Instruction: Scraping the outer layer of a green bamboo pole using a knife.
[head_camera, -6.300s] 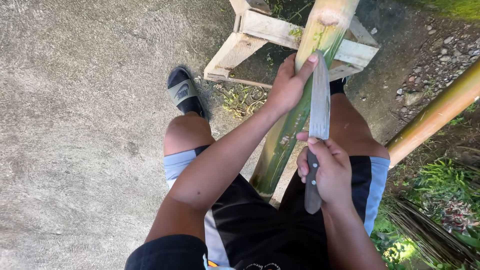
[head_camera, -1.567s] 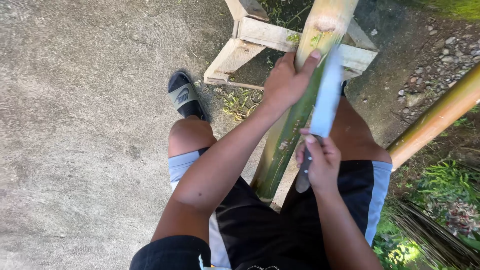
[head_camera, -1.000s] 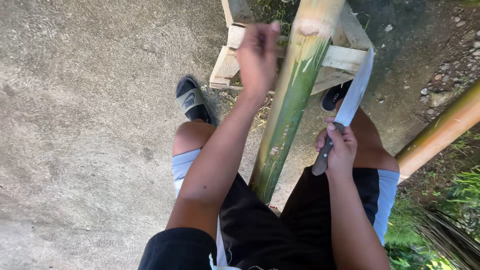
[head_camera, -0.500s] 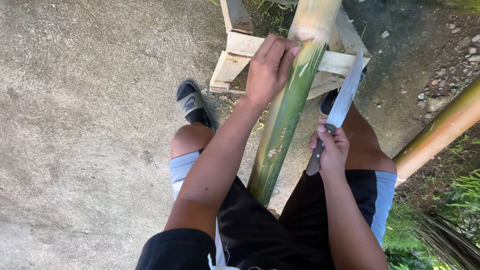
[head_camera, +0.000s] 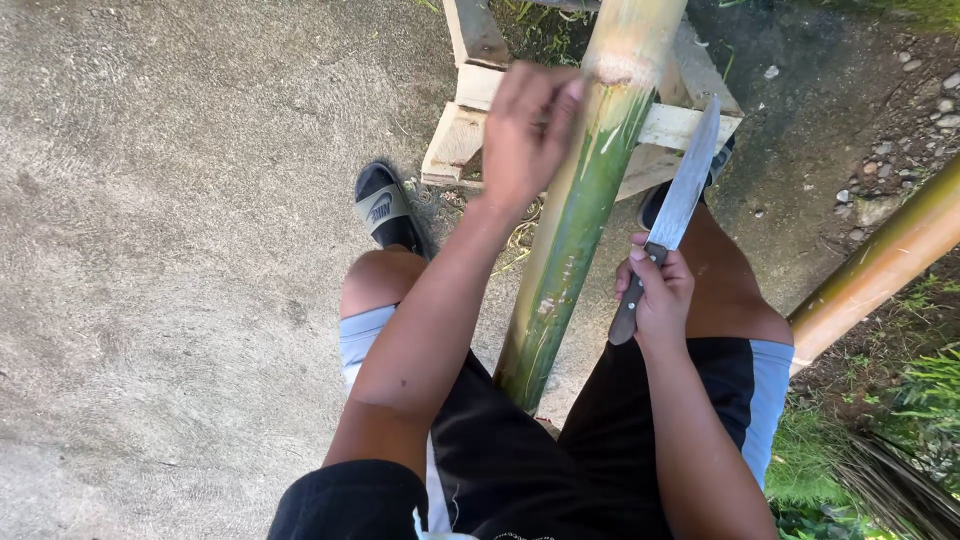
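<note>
Grey concrete floor (head_camera: 180, 300), pale wooden stand (head_camera: 470, 110) at 12 o'clock. Long green bamboo pole (head_camera: 570, 230) runs 6 to 12 between the knees, top on the stand. Left hand (head_camera: 525, 135) blurred, fingers curled against the pole's left side; grip cannot be told. Right hand (head_camera: 660, 300) at 3 o'clock of the pole, clamped on a dark-handled steel knife (head_camera: 675, 210), blade pointing to 1, just beside the pole.

Left hand (head_camera: 525, 130) outstretched, fingers (head_camera: 560, 100) curled; right hand (head_camera: 658, 292) in a closed fist.
</note>
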